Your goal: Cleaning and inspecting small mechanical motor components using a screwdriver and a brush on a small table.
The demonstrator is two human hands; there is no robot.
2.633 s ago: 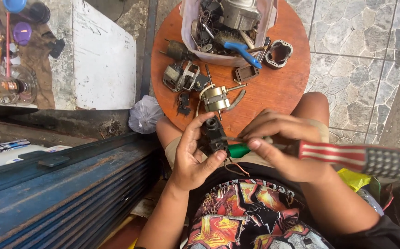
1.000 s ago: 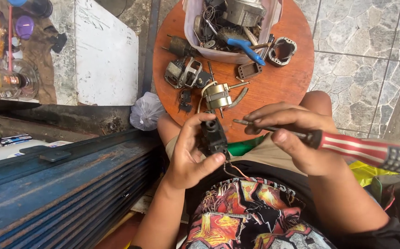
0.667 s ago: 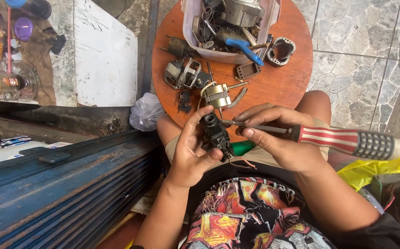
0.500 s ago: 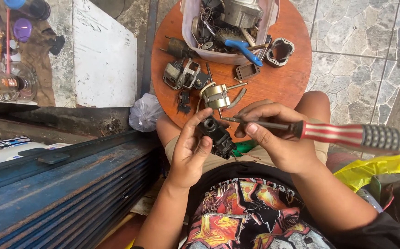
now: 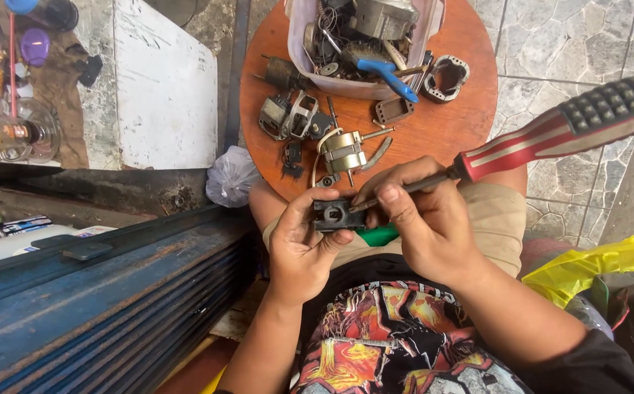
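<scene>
the left hand [image 5: 301, 248] pinches a small black part [image 5: 336, 214] between thumb and fingers, holding it above the lap just off the near edge of the round wooden table [image 5: 463, 120]. the right hand [image 5: 423, 219] is closed around the metal shaft of a screwdriver [image 5: 550, 131], whose tip rests on the black part while its red, grey-striped handle with a black studded end juts up and away to the right. something green [image 5: 380, 235] shows just under the two hands. on the table, nearest the hands, lies a small brass-coloured motor [image 5: 343, 151], with a grey metal assembly [image 5: 291, 117] to its left and a rectangular metal frame [image 5: 393, 111] behind. at the far side stands a clear plastic tub [image 5: 298, 44] crammed with metal parts and blue-handled pliers [image 5: 382, 71]. a white tied bag [image 5: 231, 176] sits on the floor left of the table, beside a blue ribbed metal panel [image 5: 98, 306].
</scene>
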